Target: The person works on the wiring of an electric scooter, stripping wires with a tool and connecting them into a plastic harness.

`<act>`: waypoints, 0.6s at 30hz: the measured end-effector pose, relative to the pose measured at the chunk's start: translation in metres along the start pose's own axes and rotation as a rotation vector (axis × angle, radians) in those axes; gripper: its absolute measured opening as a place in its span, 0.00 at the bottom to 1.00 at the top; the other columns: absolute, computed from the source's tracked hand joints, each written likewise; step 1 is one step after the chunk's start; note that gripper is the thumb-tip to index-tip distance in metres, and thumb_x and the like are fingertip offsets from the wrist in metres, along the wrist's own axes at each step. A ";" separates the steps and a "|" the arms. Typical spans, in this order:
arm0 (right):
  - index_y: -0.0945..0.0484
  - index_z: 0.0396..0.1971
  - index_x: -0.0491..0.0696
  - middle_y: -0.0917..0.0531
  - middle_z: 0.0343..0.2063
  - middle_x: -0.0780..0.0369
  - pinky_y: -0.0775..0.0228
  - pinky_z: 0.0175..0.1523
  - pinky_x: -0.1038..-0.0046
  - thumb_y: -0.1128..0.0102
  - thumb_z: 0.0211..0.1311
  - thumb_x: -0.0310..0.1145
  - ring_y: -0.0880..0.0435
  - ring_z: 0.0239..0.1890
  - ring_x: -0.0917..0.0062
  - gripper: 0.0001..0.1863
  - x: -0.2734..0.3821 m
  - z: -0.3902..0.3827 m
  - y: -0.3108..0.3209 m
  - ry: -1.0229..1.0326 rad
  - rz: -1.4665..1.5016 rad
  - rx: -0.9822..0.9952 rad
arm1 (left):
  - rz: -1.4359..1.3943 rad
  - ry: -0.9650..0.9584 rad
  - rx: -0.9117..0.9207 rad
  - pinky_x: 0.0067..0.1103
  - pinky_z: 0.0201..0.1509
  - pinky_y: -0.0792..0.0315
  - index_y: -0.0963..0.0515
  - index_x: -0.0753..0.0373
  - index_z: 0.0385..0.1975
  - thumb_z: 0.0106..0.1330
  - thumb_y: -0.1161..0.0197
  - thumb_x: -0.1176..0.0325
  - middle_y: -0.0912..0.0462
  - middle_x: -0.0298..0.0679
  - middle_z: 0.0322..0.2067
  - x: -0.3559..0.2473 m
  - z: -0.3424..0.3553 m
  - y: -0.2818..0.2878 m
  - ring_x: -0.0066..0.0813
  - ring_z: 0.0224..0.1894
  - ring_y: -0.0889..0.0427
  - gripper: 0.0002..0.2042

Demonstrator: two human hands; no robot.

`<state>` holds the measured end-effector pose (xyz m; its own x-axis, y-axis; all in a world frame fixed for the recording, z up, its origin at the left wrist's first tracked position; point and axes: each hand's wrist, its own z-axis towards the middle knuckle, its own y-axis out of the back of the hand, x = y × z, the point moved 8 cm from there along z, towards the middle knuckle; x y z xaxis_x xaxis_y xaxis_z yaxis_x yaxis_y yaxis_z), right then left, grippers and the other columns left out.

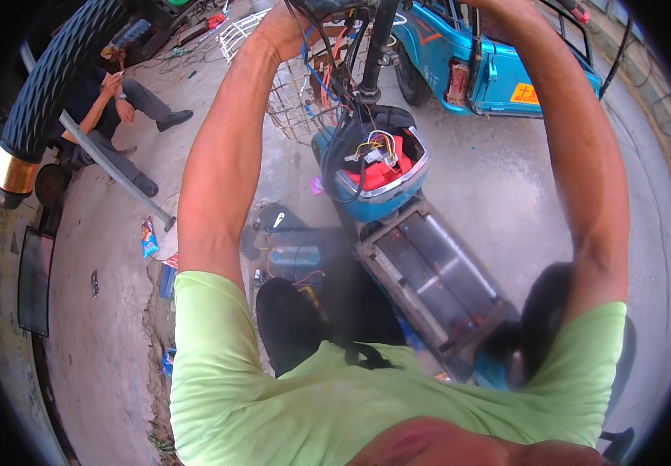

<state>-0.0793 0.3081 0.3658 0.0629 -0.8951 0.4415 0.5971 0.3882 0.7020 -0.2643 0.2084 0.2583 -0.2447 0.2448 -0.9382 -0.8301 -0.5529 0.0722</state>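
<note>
Both arms reach up to the handlebar area of a blue e-scooter (382,194). Left hand (289,27) sits by the wire basket (292,101) & cable bundle (335,78); right hand is cut off at top (grip can't tell for either). 1 seated person (110,109) is at left.

Wire bundle (366,151) & steering column (378,46) block front housing (382,175); open battery tray (436,272) clear.

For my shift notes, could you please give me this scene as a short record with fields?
Setting: concrete ground outdoors
Left hand: raised at the scooter's handlebar area, by the wire bundle
Right hand: out of view above the frame
Scooter: blue, front compartment open, red part and wires showing
Footboard: uncovered, open tray
Nearby: wire basket, seated person, blue three-wheeler
</note>
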 end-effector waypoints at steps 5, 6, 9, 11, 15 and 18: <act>0.29 0.65 0.41 0.17 0.51 0.48 0.26 0.61 0.55 0.39 0.63 0.64 0.16 0.51 0.65 0.44 0.000 0.002 0.001 0.013 -0.027 0.014 | -0.151 0.000 -0.001 0.20 0.38 0.19 0.19 0.65 0.53 0.72 0.39 0.66 0.13 0.39 0.42 0.010 0.010 -0.001 0.24 0.39 0.15 0.14; 0.29 0.65 0.41 0.17 0.50 0.48 0.26 0.61 0.55 0.39 0.63 0.64 0.16 0.51 0.65 0.44 -0.001 0.003 0.001 0.010 -0.028 0.021 | -0.216 0.010 -0.021 0.20 0.36 0.20 0.18 0.66 0.51 0.72 0.39 0.66 0.13 0.38 0.40 0.015 0.010 -0.002 0.24 0.37 0.15 0.14; 0.27 0.63 0.42 0.16 0.48 0.49 0.25 0.60 0.57 0.40 0.63 0.64 0.16 0.50 0.64 0.43 0.003 0.001 0.000 0.029 -0.052 0.011 | -0.033 -0.039 0.002 0.19 0.32 0.23 0.17 0.66 0.49 0.72 0.39 0.66 0.14 0.36 0.37 0.022 0.020 0.018 0.23 0.34 0.17 0.12; 0.26 0.62 0.42 0.16 0.47 0.51 0.24 0.59 0.58 0.40 0.63 0.64 0.16 0.49 0.65 0.41 0.004 -0.002 0.003 0.098 -0.053 -0.009 | -0.013 -0.060 -0.021 0.19 0.31 0.26 0.17 0.65 0.47 0.72 0.39 0.66 0.16 0.34 0.34 0.020 0.021 0.020 0.21 0.32 0.20 0.11; 0.24 0.60 0.42 0.15 0.44 0.52 0.23 0.56 0.59 0.40 0.63 0.65 0.16 0.48 0.66 0.41 -0.004 0.004 0.003 0.026 -0.055 0.039 | 0.051 -0.067 -0.093 0.19 0.34 0.24 0.17 0.64 0.46 0.71 0.38 0.67 0.15 0.35 0.35 -0.003 0.008 0.006 0.22 0.34 0.18 0.10; 0.23 0.58 0.43 0.14 0.40 0.54 0.22 0.52 0.61 0.39 0.62 0.65 0.15 0.45 0.68 0.40 -0.003 0.007 0.004 0.061 -0.051 0.028 | 0.000 -0.171 -0.193 0.23 0.41 0.20 0.18 0.65 0.49 0.70 0.34 0.65 0.15 0.35 0.39 -0.019 -0.003 0.031 0.26 0.40 0.15 0.13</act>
<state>-0.0832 0.3138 0.3710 0.0821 -0.9252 0.3706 0.5782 0.3471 0.7384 -0.2837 0.1845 0.2775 -0.3396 0.3667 -0.8661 -0.7228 -0.6910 -0.0091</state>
